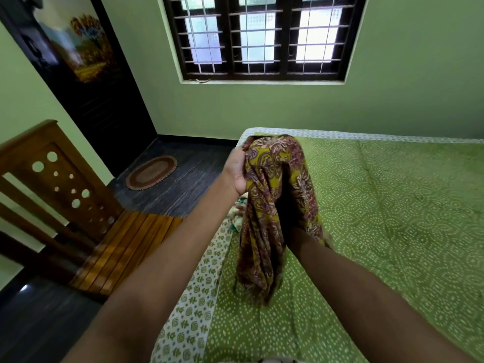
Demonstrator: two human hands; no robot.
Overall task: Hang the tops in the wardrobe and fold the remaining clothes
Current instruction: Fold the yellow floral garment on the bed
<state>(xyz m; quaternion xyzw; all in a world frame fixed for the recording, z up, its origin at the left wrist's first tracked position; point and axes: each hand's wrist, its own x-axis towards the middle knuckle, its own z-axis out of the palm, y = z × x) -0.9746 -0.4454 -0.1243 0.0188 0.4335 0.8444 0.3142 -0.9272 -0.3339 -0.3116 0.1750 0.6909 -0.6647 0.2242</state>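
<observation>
Left hand (pixel 237 171) fingers closed on floral garment (pixel 275 205); right hand inside it, grip unclear. Garment unfolded above bed (pixel 392 205); task early.

Mustard garment (pixel 272 205) with maroon and cream floral print, bunched and draped, held up above the bed (pixel 392 205) near its left edge; lower end trails onto the green sheet.
</observation>
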